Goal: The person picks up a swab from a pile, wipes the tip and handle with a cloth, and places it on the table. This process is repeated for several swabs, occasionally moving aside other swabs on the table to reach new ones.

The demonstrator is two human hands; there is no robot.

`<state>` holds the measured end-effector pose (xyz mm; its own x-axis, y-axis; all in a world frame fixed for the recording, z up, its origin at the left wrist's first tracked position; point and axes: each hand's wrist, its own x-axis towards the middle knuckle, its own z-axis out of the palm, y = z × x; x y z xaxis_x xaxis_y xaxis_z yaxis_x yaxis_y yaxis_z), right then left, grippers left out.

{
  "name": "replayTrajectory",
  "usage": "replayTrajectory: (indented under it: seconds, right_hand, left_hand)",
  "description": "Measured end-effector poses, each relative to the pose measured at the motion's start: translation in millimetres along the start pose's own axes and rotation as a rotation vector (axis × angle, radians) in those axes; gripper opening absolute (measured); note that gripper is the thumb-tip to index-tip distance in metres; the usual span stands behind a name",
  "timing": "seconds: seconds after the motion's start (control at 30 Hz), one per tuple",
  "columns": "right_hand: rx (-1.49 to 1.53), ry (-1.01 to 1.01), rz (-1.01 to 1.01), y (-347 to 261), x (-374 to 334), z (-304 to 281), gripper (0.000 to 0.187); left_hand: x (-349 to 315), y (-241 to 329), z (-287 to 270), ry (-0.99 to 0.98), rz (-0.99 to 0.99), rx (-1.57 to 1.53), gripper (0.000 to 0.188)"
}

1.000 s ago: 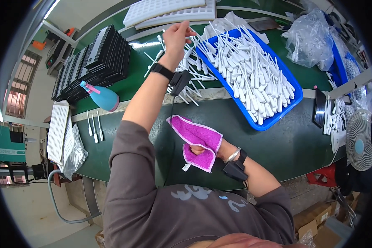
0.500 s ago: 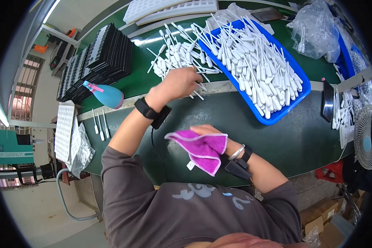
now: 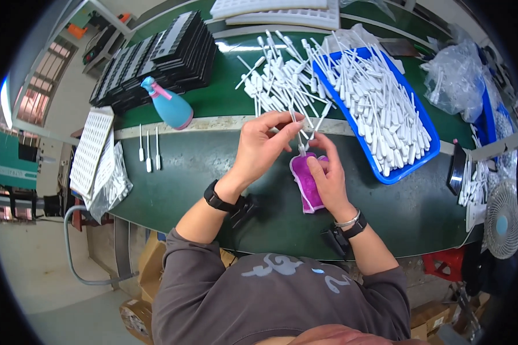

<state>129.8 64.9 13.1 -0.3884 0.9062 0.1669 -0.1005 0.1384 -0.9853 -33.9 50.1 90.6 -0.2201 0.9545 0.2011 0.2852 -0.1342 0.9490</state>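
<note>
My left hand (image 3: 260, 144) is closed in a pinch around a slim white plastic stick (image 3: 301, 148), thin at one end and thicker at the other. The stick's thick end points down at the purple cloth (image 3: 309, 187). My right hand (image 3: 330, 175) grips that folded cloth, fingers wrapped round it, just beside the left. Beyond the hands lies a loose pile of the same white sticks (image 3: 279, 83). To the right, a blue tray (image 3: 380, 176) is heaped with more of them.
Stacked black trays (image 3: 181, 49) and a blue spray bottle (image 3: 172, 109) stand at the left. Three white sticks (image 3: 149, 155) lie apart near white perforated sheets (image 3: 92, 149). At the right are a clear plastic bag (image 3: 457, 80) and a white fan (image 3: 503, 221).
My left hand has come back from the pile with a white stick. My right hand has moved up and right; the cloth, spread out before, is now folded in its grip.
</note>
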Motion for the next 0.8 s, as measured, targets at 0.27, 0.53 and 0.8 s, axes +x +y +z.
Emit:
replayTrajectory:
  seconds: [0.27, 0.53, 0.8]
  right_hand:
    - [-0.005, -0.478, 0.254, -2.1, -9.9, 3.0, 0.026]
    - [0.008, -0.411, 0.331, 2.3, -10.2, 3.2, 0.025]
    - [-0.072, -0.427, 0.295, -1.2, -8.4, 4.6, 0.024]
  left_hand:
    - [-31.8, -37.7, -11.8, 0.063, -0.333, -0.517, 0.023]
    - [-35.8, -47.7, -13.8, 0.090, -0.321, -0.579, 0.024]
    - [-37.4, -50.3, -21.0, 0.076, -0.321, -0.491, 0.022]
